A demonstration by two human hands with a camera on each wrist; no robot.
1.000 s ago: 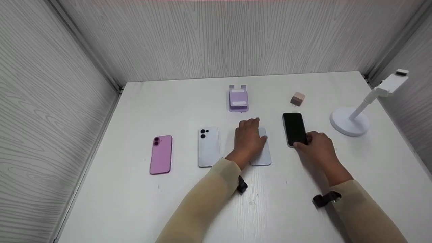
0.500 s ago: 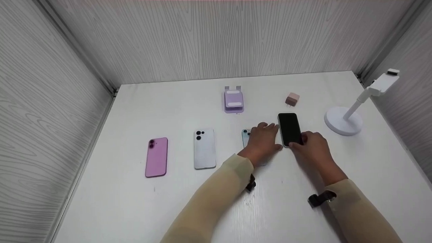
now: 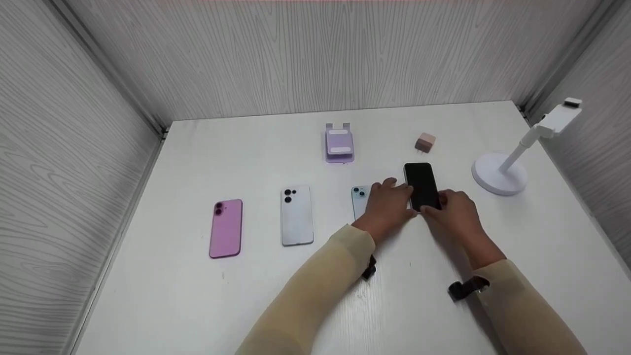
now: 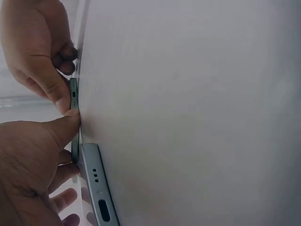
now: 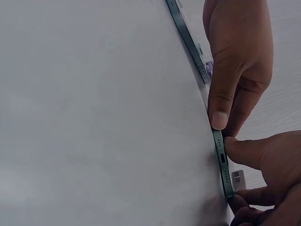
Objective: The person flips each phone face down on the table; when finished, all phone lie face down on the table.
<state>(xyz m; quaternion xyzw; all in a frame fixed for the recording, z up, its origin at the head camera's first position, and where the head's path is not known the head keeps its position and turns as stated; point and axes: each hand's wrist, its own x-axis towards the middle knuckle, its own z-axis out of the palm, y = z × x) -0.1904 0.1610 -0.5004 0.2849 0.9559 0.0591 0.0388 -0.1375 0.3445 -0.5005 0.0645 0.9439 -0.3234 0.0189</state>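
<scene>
Face up on the white table lies a smartphone [image 3: 422,185] with a dark screen and green edges. My right hand [image 3: 456,212] pinches its lower right corner, thumb near the bottom edge and fingers along the side. At the lower left corner my left hand [image 3: 389,204] grips the same phone, its thumb [image 4: 66,125] by the bottom edge and a finger at the side. In the right wrist view, the phone's bottom edge with its charging port [image 5: 223,159] shows between both hands. Under the left hand and wrist, a light blue smartphone [image 3: 360,197] is partly hidden, camera side up.
A white smartphone [image 3: 297,217] and a pink smartphone [image 3: 227,229] lie face down to the left. Farther back are a lilac folding phone stand [image 3: 339,143] and a pinkish charger plug [image 3: 425,142]. A white round-based phone holder [image 3: 500,172] stands at the right.
My left hand has moved right, off the light blue phone, to the dark-screened phone's left side and now grips it. My right hand keeps its hold. The whole view has shifted slightly.
</scene>
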